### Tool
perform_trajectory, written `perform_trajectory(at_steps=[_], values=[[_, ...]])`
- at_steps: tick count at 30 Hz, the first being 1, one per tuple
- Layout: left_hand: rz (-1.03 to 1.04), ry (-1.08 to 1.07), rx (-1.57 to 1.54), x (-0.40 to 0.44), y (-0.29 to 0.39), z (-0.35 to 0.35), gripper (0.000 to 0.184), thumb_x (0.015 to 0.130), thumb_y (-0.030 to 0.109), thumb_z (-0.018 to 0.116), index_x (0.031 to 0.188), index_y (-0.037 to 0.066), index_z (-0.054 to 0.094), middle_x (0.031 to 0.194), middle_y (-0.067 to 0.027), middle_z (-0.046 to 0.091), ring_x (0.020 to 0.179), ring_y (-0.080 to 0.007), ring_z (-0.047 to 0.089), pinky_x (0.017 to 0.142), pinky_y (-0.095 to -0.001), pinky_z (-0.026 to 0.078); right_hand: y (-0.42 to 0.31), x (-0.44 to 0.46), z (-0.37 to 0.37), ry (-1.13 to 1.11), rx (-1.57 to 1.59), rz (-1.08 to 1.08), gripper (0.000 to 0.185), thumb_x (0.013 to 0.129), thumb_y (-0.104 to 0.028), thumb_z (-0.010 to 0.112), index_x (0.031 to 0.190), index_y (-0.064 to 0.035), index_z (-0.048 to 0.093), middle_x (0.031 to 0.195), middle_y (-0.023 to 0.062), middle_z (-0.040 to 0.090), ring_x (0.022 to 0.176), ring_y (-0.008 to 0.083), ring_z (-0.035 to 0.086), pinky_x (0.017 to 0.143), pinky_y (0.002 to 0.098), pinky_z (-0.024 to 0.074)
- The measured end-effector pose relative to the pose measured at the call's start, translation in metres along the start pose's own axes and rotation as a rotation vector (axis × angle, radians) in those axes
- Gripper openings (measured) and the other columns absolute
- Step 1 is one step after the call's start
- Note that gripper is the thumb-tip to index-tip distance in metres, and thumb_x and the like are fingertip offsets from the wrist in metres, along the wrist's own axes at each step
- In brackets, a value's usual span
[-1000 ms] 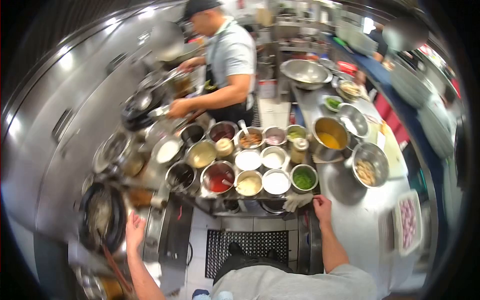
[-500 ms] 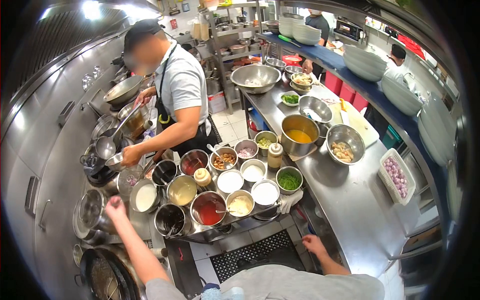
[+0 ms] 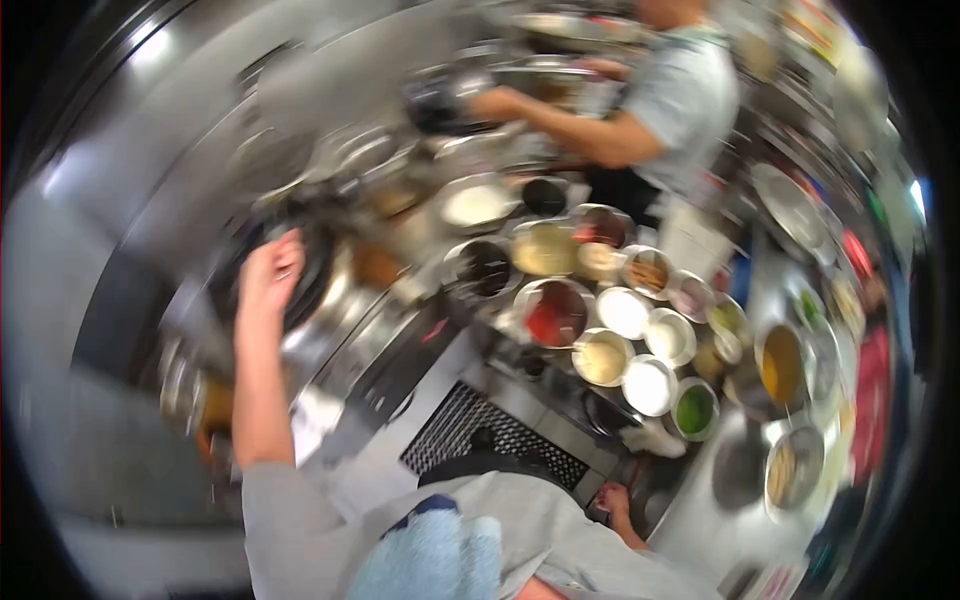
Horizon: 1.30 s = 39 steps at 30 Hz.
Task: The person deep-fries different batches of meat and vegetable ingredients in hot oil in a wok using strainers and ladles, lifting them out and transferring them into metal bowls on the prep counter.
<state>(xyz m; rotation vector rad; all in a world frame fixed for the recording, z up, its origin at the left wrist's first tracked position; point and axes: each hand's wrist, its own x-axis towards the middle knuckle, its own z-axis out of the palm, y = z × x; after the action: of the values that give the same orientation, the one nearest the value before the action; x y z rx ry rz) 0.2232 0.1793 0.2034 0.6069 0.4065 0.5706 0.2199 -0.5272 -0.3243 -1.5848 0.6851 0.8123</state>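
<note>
My left hand [image 3: 270,270] reaches out over a dark wok [image 3: 312,275] on the stove side, its fingers curled closed. Whatever may be inside that fist is hidden. My right hand [image 3: 612,500] hangs low beside my body, near the floor mat and the counter edge; its fingers are small and smeared by motion. A light blue cloth [image 3: 440,555] lies over the front of my grey shirt. Ahead stand metal pots of ingredients, among them one of red sauce [image 3: 556,313] and one of chopped greens [image 3: 695,410].
A co-worker [image 3: 660,110] stands beyond the pots with an arm stretched toward the stove. To the right, a steel counter [image 3: 725,530] carries a pot of orange liquid [image 3: 782,365] and a colander [image 3: 797,465]. A black perforated mat [image 3: 490,435] covers part of the floor.
My view has swung left toward the stove and is blurred. My left hand has moved from beside the metal pots to above the dark wok. My right hand remains low.
</note>
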Motion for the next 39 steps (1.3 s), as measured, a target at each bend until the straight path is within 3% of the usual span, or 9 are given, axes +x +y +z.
perform_trajectory(at_steps=[3,9,13,14,17,21,25,26,39], values=[[-0.032,0.16,0.098,-0.084,0.021,-0.042,0.013,0.088,-0.004,0.043,0.097,-0.013,0.047,0.069,-0.0008,0.042,0.047,-0.0028,0.034,0.037,-0.016,0.028,-0.017,0.056,-0.018,-0.177,0.368,0.349,0.016,0.083,-0.011,0.046,0.071,-0.0053,0.056,0.063,0.0073,0.056,0.049,0.0221,0.054,0.038,0.0356,0.0414],[0.225,0.652,1.067,-0.166,0.083,-0.109,0.01,0.086,0.005,0.048,0.094,-0.001,0.05,0.08,-0.0068,0.057,0.049,-0.0034,0.041,0.037,-0.0171,0.03,-0.013,0.132,0.01,-0.48,-0.753,-0.136,0.018,0.081,-0.012,0.045,0.066,-0.0059,0.053,0.058,0.0077,0.051,0.044,0.021,0.05,0.034,0.0348,0.0366],[0.256,0.931,1.57,-0.163,0.132,-0.158,0.018,0.081,0.008,0.051,0.094,-0.004,0.058,0.084,-0.0181,0.065,0.059,-0.0171,0.059,0.047,-0.0321,0.044,-0.066,0.066,0.059,-0.234,-0.378,-0.088,0.011,0.079,-0.008,0.046,0.071,-0.0055,0.054,0.059,0.0075,0.051,0.045,0.0187,0.05,0.035,0.0327,0.0391],[0.329,0.976,1.793,-0.155,0.142,-0.179,0.022,0.078,0.01,0.052,0.092,-0.005,0.061,0.09,-0.0233,0.065,0.077,-0.0295,0.065,0.067,-0.0398,0.05,-0.075,0.052,0.07,-0.208,-0.38,-0.134,0.009,0.078,-0.006,0.047,0.073,-0.0053,0.054,0.06,0.0077,0.051,0.045,0.0178,0.05,0.035,0.0316,0.0398],[0.312,1.101,2.088,-0.117,0.165,-0.234,0.024,0.075,0.011,0.053,0.09,-0.004,0.064,0.089,-0.023,0.065,0.088,-0.038,0.063,0.082,-0.0426,0.047,-0.077,0.038,0.095,-0.19,-0.244,-0.189,0.01,0.079,-0.005,0.046,0.08,-0.006,0.056,0.061,0.007,0.052,0.045,0.017,0.051,0.035,0.0308,0.0416],[0.033,0.97,1.837,-0.062,0.183,-0.283,0.024,0.074,0.01,0.054,0.09,-0.006,0.063,0.088,-0.0241,0.064,0.089,-0.0384,0.063,0.082,-0.0407,0.048,-0.071,0.002,0.101,-0.111,-0.377,-0.113,0.013,0.083,-0.007,0.046,0.085,-0.0056,0.058,0.062,0.007,0.056,0.047,0.0178,0.055,0.038,0.0322,0.0463],[0.119,0.744,1.548,-0.022,0.177,-0.28,0.013,0.078,0.002,0.05,0.072,-0.004,0.059,0.063,-0.0143,0.061,0.048,-0.0201,0.056,0.042,-0.0342,0.042,-0.053,-0.018,0.1,-0.014,-0.4,0.002,0.012,0.083,-0.008,0.048,0.087,-0.0045,0.058,0.06,0.008,0.055,0.047,0.0188,0.055,0.039,0.0338,0.0479],[0.109,0.667,1.455,-0.011,0.18,-0.279,0.01,0.079,0.001,0.048,0.072,-0.003,0.054,0.063,-0.0111,0.057,0.041,-0.0136,0.043,0.034,-0.0297,0.03,-0.046,-0.019,0.099,-0.023,-0.382,0.021,0.011,0.083,-0.008,0.048,0.088,-0.0045,0.058,0.06,0.0083,0.055,0.047,0.0191,0.055,0.04,0.0339,0.048],[-0.111,0.391,1.189,-0.016,0.138,-0.163,0.007,0.083,0.002,0.051,0.084,-0.002,0.046,0.07,-0.0085,0.054,0.044,-0.0051,0.039,0.034,-0.0203,0.027,-0.026,-0.042,0.126,-0.085,-0.362,0.012,0.016,0.079,-0.001,0.044,0.089,-0.0034,0.057,0.064,0.0077,0.055,0.048,0.0191,0.054,0.039,0.0336,0.0465]])
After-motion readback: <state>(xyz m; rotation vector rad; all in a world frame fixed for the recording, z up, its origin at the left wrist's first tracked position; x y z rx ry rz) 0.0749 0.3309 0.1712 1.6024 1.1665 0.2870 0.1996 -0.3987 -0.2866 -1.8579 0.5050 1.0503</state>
